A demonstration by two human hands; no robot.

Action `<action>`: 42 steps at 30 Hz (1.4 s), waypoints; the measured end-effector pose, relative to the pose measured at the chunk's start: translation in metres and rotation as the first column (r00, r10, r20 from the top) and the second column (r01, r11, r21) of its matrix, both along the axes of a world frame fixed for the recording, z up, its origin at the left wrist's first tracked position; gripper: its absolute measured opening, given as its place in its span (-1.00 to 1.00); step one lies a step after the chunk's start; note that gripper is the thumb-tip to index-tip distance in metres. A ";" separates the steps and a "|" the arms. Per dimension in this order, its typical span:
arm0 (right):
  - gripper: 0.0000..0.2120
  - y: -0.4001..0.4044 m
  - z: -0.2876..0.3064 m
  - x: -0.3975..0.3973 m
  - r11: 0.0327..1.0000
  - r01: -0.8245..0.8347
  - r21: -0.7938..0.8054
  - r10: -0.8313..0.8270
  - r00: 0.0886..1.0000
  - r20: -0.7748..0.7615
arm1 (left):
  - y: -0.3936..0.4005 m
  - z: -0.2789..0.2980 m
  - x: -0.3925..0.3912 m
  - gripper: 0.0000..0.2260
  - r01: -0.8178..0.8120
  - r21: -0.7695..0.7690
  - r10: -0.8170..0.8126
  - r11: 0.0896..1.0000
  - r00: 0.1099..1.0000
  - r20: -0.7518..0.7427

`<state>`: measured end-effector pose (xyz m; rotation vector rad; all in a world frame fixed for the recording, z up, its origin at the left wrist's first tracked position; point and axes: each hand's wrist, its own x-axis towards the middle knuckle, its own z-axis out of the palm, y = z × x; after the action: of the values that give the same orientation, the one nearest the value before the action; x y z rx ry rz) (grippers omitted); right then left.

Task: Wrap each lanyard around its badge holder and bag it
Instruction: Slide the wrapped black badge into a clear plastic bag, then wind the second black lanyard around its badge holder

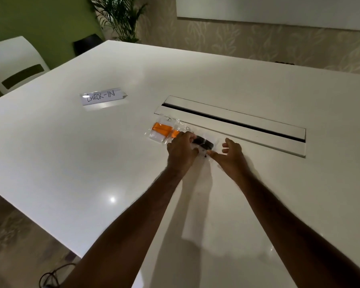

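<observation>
A black lanyard bundle (204, 143) lies on the white table (71, 152), just in front of the long cable slot (233, 121). Its long side runs from the left hand toward the right and a bit nearer. It seems to sit in a clear bag (202, 150), but the bag is very hard to see.

The left hand (182, 151) has its fingers curled over the left end of the bundle and holds it. The right hand (231, 155) is spread open with loose fingers. Its thumb tip is at the bag's near corner, and it grips nothing.

Just left of the left hand lie two bagged orange lanyards (162, 132); the hand hides part of one.

Farther left stands a folded paper sign (102, 96) with "CHECK-IN" written by hand.

A white chair (15, 63) and a plant (121, 17) are behind the table.
</observation>
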<state>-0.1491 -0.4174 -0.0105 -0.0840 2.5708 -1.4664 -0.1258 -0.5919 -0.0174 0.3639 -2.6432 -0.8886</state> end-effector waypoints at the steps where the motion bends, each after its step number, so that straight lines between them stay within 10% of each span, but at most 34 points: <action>1: -0.15 0.005 0.001 0.003 1.000 -0.015 0.018 0.016 0.999 -0.029 | 0.003 0.001 0.002 -0.62 -0.010 -0.030 0.010 1.000 1.000 -0.006; 15: -0.19 0.123 0.011 0.061 0.838 -0.022 0.545 0.201 0.942 -0.270 | 0.087 0.027 0.042 -0.66 0.001 -0.194 -0.023 0.981 0.993 -0.112; 42: 0.02 0.480 -0.020 0.174 0.736 0.057 0.674 0.160 0.953 -0.256 | 0.438 0.004 0.148 -0.41 0.423 -0.232 -0.384 0.876 0.902 0.197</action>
<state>0.0254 0.0622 -0.0301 -0.2920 3.1451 -0.4267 0.0221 -0.1540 -0.0137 -0.2136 -2.9855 -0.6123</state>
